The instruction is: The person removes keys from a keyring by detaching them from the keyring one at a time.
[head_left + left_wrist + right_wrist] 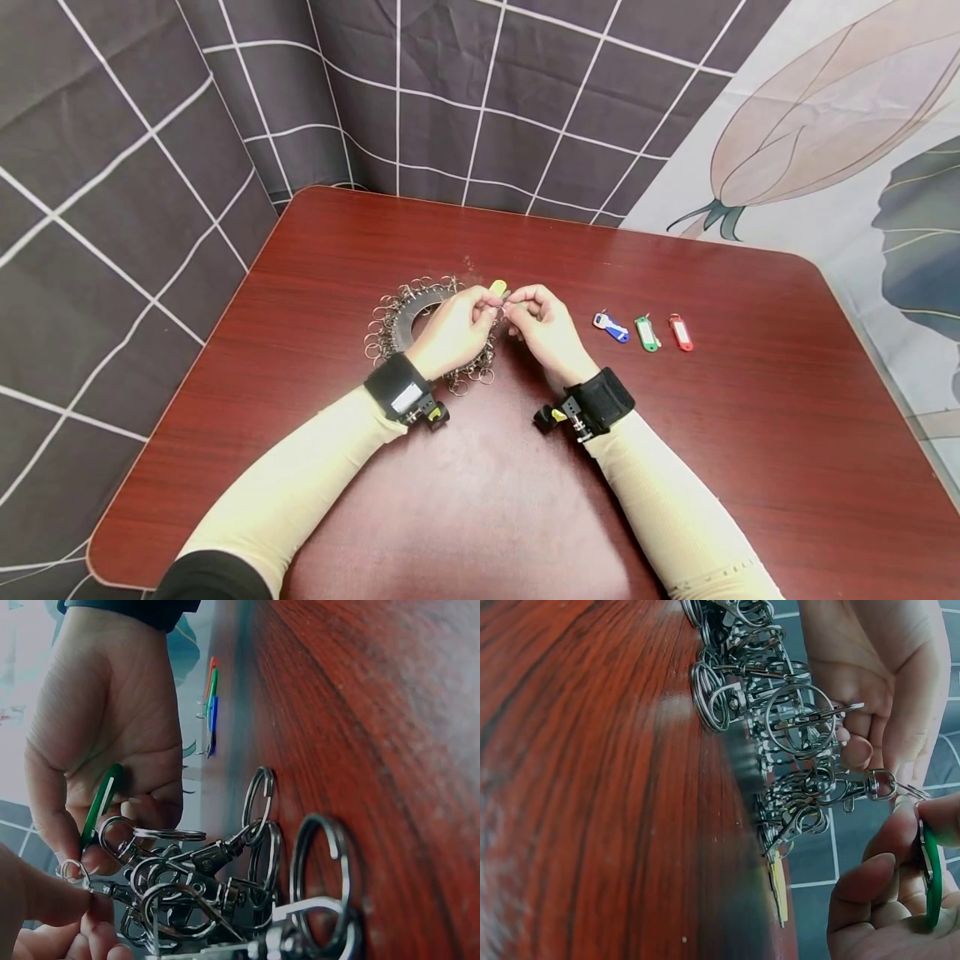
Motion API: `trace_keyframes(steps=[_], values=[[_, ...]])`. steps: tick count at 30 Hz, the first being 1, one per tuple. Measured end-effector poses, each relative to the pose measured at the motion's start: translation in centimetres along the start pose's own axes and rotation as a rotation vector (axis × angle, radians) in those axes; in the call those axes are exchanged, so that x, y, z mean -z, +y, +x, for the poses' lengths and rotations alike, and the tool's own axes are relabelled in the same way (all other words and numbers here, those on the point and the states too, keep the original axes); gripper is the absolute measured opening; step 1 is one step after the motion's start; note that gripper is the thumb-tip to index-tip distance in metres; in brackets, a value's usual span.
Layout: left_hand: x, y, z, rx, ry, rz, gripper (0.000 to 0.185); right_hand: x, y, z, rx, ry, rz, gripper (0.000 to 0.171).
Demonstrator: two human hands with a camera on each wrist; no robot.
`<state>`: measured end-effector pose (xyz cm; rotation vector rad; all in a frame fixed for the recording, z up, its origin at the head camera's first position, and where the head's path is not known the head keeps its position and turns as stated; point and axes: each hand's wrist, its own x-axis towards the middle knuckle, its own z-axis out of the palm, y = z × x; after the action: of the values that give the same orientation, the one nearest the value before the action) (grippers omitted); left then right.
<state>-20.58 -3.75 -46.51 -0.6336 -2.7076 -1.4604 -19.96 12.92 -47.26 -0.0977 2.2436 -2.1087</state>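
Note:
My left hand (455,329) pinches a small split ring (73,868) that hangs from a metal swivel clasp (877,785). The right hand (551,329) meets it fingertip to fingertip and grips a green key tag (931,874) by its ring end. The tag leans against the right palm in the left wrist view. Under the left hand lies a ring-shaped grey metal holder (403,323), its rim crowded with clasps and split rings (319,877). A yellow key tag (498,287) hangs at the holder's far side, just beyond the fingertips. The fingers hide whether the two rings are linked.
To the right on the reddish-brown table (750,400) lie a blue tag with a key (611,326), a green tag (647,333) and a red tag (681,332). A dark checked cloth (450,108) hangs behind the table's far edge.

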Motion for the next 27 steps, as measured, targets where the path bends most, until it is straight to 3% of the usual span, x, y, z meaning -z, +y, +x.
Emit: trace_keyframes(steps=[7, 14, 21, 27], values=[[0.02, -0.15, -0.08, 0.019, -0.037, 0.083, 0.014, 0.08, 0.75, 0.27, 0.012, 0.037, 0.001, 0.02], [-0.01, -0.22, -0.14, 0.02, 0.008, 0.084, 0.009, 0.18, 0.8, 0.25, 0.005, 0.036, -0.023, 0.025], [-0.15, -0.49, 0.05, -0.007, 0.091, 0.004, 0.013, 0.17, 0.84, 0.11, 0.002, 0.001, -0.04, 0.024], [-0.08, -0.45, 0.05, -0.03, 0.107, -0.037, 0.016, 0.13, 0.74, 0.13, 0.001, -0.008, -0.058, 0.018]])
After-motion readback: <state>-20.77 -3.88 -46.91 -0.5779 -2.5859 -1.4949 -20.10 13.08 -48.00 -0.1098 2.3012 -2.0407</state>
